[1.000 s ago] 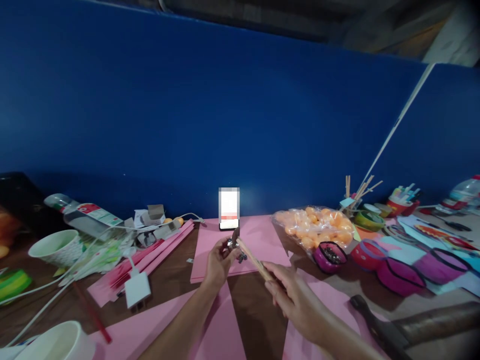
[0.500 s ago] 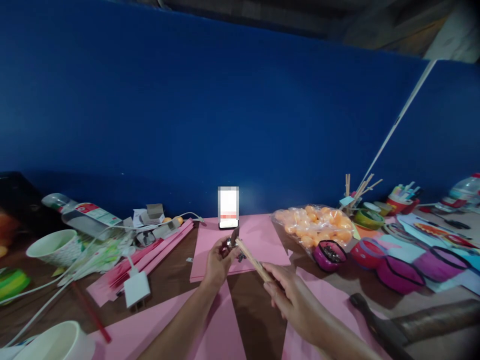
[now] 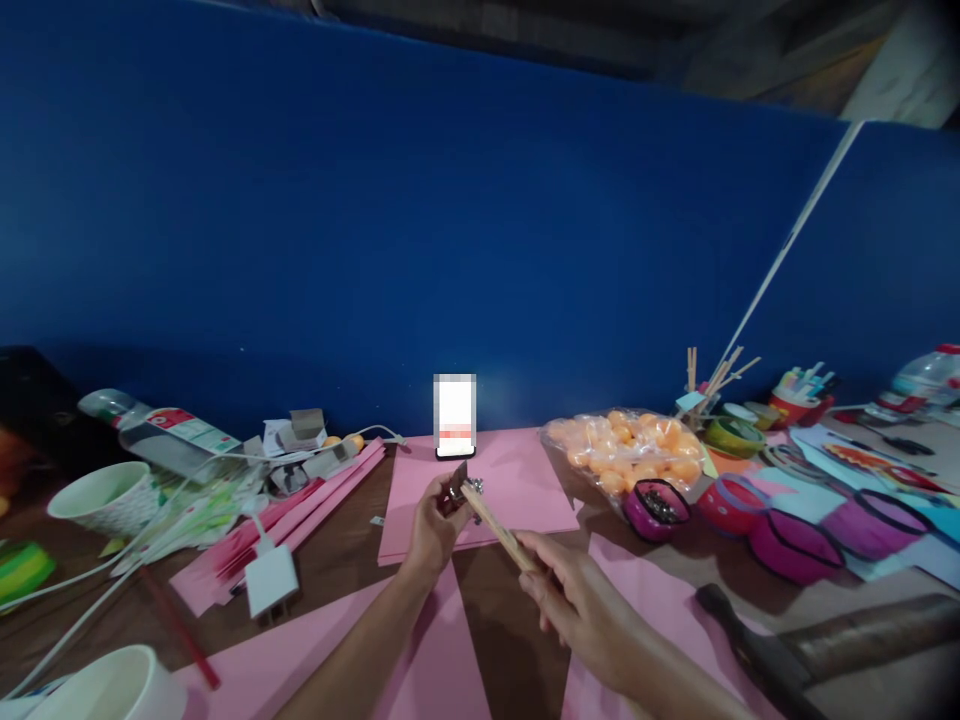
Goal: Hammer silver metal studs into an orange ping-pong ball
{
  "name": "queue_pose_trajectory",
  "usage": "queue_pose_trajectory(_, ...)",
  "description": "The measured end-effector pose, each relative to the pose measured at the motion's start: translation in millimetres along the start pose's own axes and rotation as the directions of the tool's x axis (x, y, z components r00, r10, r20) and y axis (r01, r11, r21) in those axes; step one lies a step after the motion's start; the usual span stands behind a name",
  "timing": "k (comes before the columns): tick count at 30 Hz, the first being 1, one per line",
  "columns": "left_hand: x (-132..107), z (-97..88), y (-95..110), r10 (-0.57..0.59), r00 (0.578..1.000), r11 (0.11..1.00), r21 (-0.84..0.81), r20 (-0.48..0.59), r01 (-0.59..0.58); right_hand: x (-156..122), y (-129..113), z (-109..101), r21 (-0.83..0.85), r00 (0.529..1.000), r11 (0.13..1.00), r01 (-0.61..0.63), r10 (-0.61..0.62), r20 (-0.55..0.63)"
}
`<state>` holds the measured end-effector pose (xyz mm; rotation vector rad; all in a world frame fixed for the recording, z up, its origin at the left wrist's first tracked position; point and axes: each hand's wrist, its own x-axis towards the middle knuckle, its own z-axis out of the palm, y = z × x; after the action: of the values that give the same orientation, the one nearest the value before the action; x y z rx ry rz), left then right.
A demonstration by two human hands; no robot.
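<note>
My left hand (image 3: 433, 525) is closed on a small metal piece (image 3: 460, 477) with a dark flat part standing up; its exact kind is not clear. In my right hand (image 3: 574, 590) a light wooden stick (image 3: 493, 518) is gripped, slanting up and left. The stick's far tip meets or nearly meets the metal piece; I cannot tell whether they touch. Small shiny metal bits (image 3: 478, 488) lie just beyond the tip, on pink paper (image 3: 517, 465).
A phone (image 3: 454, 418) stands upright at the back. Right of it are a bag of orange balls (image 3: 634, 448), a purple bowl (image 3: 657, 508) of small bits and a hammer (image 3: 862, 640). To the left lie a white charger (image 3: 271, 580), a bottle (image 3: 176, 435) and cups.
The dark piece in my left hand has tipped slightly left, and the stick's tip has shifted a little left and down. More of the shiny bits shows. Both grips stay the same.
</note>
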<state>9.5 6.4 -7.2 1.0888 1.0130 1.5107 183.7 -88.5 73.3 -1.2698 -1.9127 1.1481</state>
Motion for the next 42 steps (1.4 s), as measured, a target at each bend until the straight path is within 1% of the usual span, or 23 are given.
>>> queue_pose_trajectory(2, 0.0, 0.1, -0.1, -0.017, 1.000, 1.000, -0.009, 0.005, 0.017, -0.5, -1.8, -1.6, 0.008, 1.000, 1.000, -0.011, 0.011, 0.017)
queue_pose_trajectory(5, -0.4, 0.5, 2.7, -0.039, 0.999, 0.998, -0.053, -0.024, 0.038, -1.2, -2.1, -2.3, 0.029, 1.000, 0.999, -0.028, 0.028, 0.008)
queue_pose_trajectory(7, -0.7, 0.4, 5.8, -0.035, 0.999, 0.997, -0.068, -0.040, 0.032, -1.2, 0.6, -1.4, 0.061, 0.999, 0.997, -0.043, 0.044, -0.017)
queue_pose_trajectory(10, -1.2, 0.1, 10.2, -0.039, 0.999, 0.997, -0.075, -0.034, 0.036, -0.2, 7.7, 0.0, 0.084, 0.996, 0.996, -0.042, 0.048, -0.075)
queue_pose_trajectory(13, -1.8, 0.2, 12.4, -0.072, 0.997, 0.993, -0.100, -0.038, 0.068, 1.9, 13.6, -1.4, 0.077, 0.996, 0.996, -0.036, 0.042, -0.074)
queue_pose_trajectory(15, -2.2, 0.5, 12.8, -0.089, 0.995, 0.990, -0.115, -0.035, 0.084, 2.9, 14.6, -3.6, 0.074, 0.996, 0.997, -0.027, 0.032, -0.079)
queue_pose_trajectory(18, -3.1, 1.1, 13.3, -0.087, 0.996, 0.987, -0.135, -0.008, 0.085, 3.2, 11.9, -6.4, 0.073, 0.991, 0.997, -0.010, 0.019, -0.129)
queue_pose_trajectory(20, -4.0, 1.5, 14.4, -0.084, 0.996, 0.987, -0.136, -0.002, 0.083, 2.9, 9.0, -7.3, 0.069, 0.993, 0.998, -0.013, 0.021, -0.119)
queue_pose_trajectory(23, -4.9, 2.2, 17.3, -0.087, 0.996, 0.989, -0.122, -0.006, 0.086, 2.8, 6.0, -7.7, 0.052, 0.997, 0.998, -0.025, 0.029, -0.067)
queue_pose_trajectory(27, -5.0, 2.1, 19.8, -0.098, 0.995, 0.983, -0.156, -0.005, 0.096, 3.6, 5.2, -7.6, 0.040, 0.995, 0.999, -0.004, 0.008, -0.099)
queue_pose_trajectory(31, -4.1, -0.2, 17.3, -0.126, 0.992, 0.972, -0.202, -0.001, 0.123, 4.5, 3.7, -7.8, 0.037, 0.997, 0.999, -0.010, 0.013, -0.070)
queue_pose_trajectory(35, -2.6, -2.7, 13.1, -0.137, 0.990, 0.954, -0.267, 0.003, 0.133, 6.3, 1.1, -7.2, 0.037, 0.992, 0.999, 0.004, 0.001, -0.128)
queue_pose_trajectory(39, -0.6, -4.1, 10.5, -0.167, 0.985, 0.941, -0.303, -0.038, 0.148, 8.5, 0.3, -4.1, 0.018, 0.997, 1.000, 0.025, -0.023, -0.072)
queue_pose_trajectory(42, 0.3, -4.3, 10.2, -0.180, 0.982, 0.935, -0.317, -0.050, 0.156, 9.5, -0.9, -2.6, 0.049, 0.996, 0.999, 0.011, -0.007, -0.093)
